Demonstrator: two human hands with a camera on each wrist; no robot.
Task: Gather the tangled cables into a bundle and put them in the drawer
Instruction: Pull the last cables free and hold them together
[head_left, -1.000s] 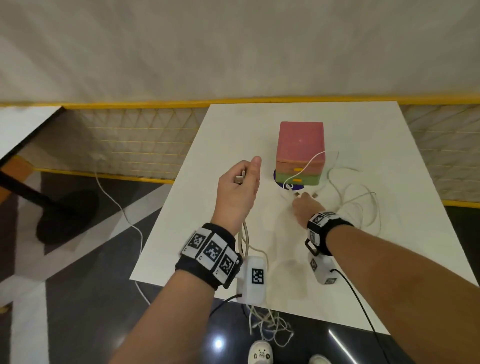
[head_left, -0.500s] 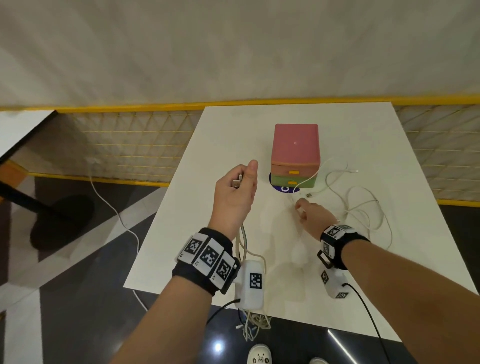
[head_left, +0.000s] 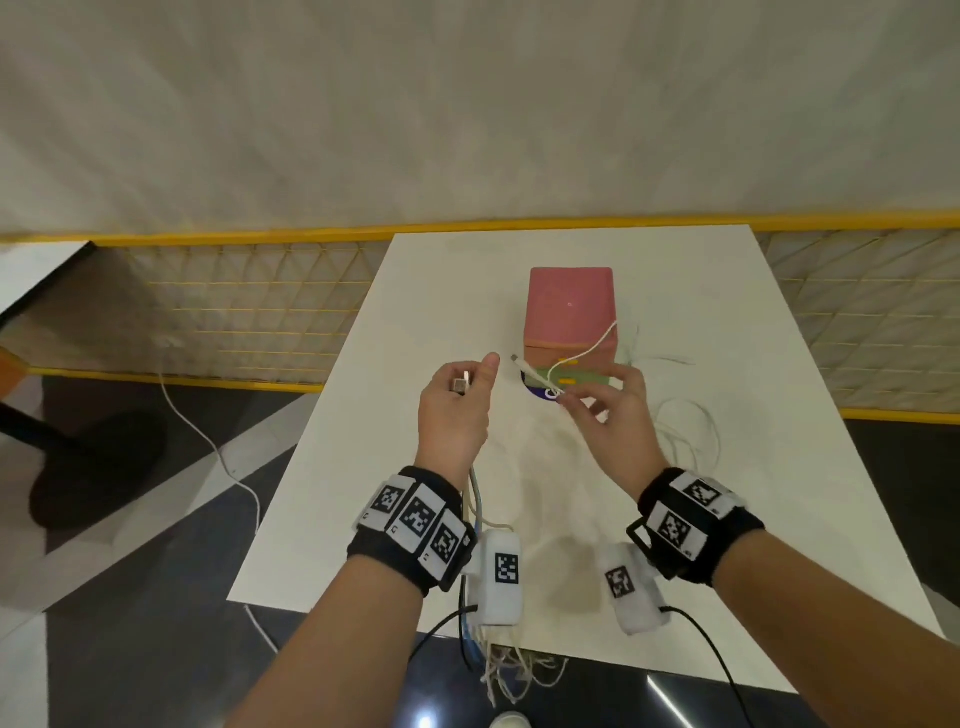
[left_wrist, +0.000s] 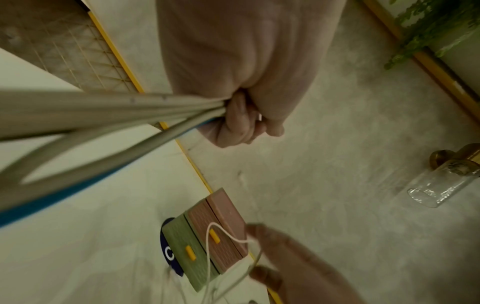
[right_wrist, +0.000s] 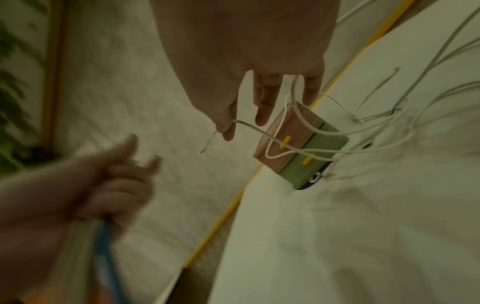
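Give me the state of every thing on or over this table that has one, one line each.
Left hand: raised, gripping a bunch of cables.
Right hand: raised, pinching a thin white cable.
Loose cables: tangled, lying on the table.
Pink drawer: shut.
Green drawer: shut.

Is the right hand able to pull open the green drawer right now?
Probably not yet: the right hand is near the green drawer, but pinches a white cable, and cable loops cross the drawer front.
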